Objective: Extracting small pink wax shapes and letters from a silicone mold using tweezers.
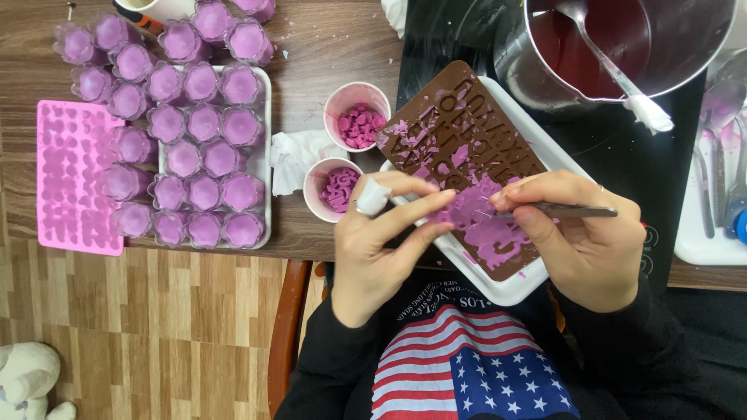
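Fingertips (pixel 445 196) of the left hand (pixel 381 245) press together and reach onto the purple wax spread (pixel 486 218) on a brown letter mould (pixel 467 163), seeming to pinch a small bit of it, though the exact grip is hard to make out. Its index finger wears a white wrap (pixel 372 197). Opposite, the right hand (pixel 583 241) pinches a thin metal tool (pixel 564 210) between thumb and fingers, its fine tip aimed at the same purple patch.

That brown mould lies tilted on a white tray (pixel 498 292) at the table's near edge, just above the person's lap. Left of the mould stand two small white cups, the upper cup (pixel 356 113) holding pink pieces and the lower cup (pixel 333 188) holding purple ones, with crumpled white tissue (pixel 299 155) beside them. Further left, rows of purple flower-shaped candles (pixel 198 155) fill a second white tray (pixel 267 155) and spill past it, next to a flat pink mould (pixel 76 175). Behind the brown mould, a metal pot (pixel 622 47) of dark red liquid sits on a black cooktop (pixel 622 148), a spoon (pixel 615 70) leaning in it.
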